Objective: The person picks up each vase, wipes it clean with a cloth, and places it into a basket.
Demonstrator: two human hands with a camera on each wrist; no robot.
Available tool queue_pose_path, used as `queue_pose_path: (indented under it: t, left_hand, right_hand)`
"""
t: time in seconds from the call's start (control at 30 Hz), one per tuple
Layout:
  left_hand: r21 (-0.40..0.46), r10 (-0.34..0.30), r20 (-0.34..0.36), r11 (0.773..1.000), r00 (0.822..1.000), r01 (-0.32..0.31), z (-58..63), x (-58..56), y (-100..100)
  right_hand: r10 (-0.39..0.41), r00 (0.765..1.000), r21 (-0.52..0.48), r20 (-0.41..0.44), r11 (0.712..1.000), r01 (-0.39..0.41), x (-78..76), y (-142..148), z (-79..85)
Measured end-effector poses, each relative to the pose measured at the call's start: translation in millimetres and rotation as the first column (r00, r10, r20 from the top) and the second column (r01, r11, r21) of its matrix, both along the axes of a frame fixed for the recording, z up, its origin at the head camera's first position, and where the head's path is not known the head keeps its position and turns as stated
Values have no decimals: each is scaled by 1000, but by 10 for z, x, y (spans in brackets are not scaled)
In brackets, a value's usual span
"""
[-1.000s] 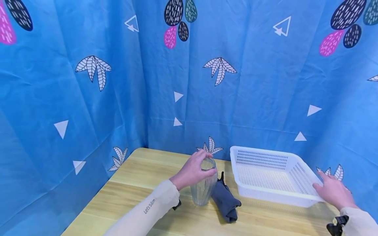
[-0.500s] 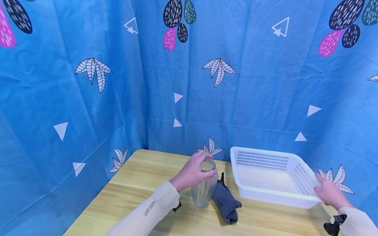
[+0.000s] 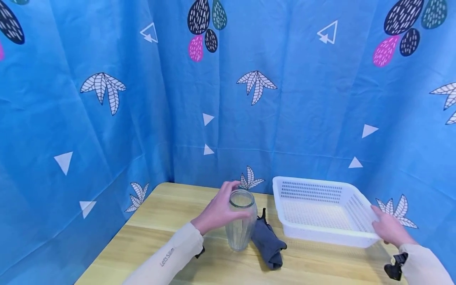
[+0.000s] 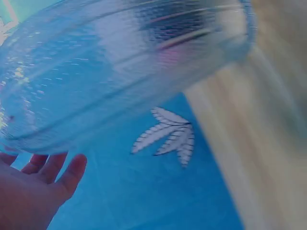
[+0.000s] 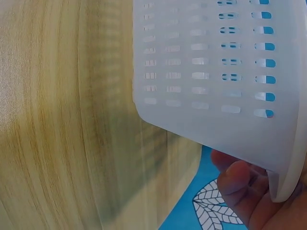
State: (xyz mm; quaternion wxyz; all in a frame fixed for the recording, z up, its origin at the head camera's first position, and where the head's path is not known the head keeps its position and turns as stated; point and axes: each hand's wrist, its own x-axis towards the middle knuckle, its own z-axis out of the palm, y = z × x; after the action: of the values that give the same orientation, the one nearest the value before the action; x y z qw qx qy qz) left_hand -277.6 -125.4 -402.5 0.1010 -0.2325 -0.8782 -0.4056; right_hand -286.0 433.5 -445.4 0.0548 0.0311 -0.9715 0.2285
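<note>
A ribbed clear glass vase stands upright on the wooden table. My left hand is at its upper left side, thumb across the front and fingers behind near the rim. In the left wrist view, the spread fingers show beside one end of the glass vase. At the far right, my right hand grips the near right corner of a white perforated plastic basket. The right wrist view shows its fingers curled under the rim of the basket.
A dark grey bundle of fabric with a black loop lies between the vase and basket. Blue patterned curtains hang behind and to the left of the table.
The vase has gone from leaning right to upright, and my left hand has drawn back left off its rim. My right hand has closed on the basket's corner. The head view has shifted slightly right.
</note>
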Motion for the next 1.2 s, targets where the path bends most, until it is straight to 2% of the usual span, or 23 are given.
queue_pose_path:
  t: [0.13,0.23,0.37,0.6,0.87,1.07,1.2]
  left_hand:
    - [100,-51,106,994,993,40,-241,24,-113]
    - [156,-104,143,984,984,82,-407,18,-159]
    - [167,-146,149,979,978,120,-483,-6,-144]
    - [185,-108,179,980,978,74,-440,-35,-60]
    - [135,-55,112,990,992,39,-416,-22,6]
    - [39,39,45,998,998,-41,-170,-28,154]
    - [18,66,-17,998,998,-66,20,-123,248]
  right_hand:
    - [-14,1000,18,14,1000,13,39,4,2]
    - [-10,1000,19,7,1000,10,65,0,16]
    - [-2,1000,19,-24,1000,3,73,-4,63]
    - [6,1000,-15,5,1000,-5,42,-17,142]
    - [9,999,-43,36,999,-7,39,-37,103]
    - [-4,1000,-41,26,999,5,36,-23,103]
    - [-7,1000,-49,28,999,9,16,-32,98]
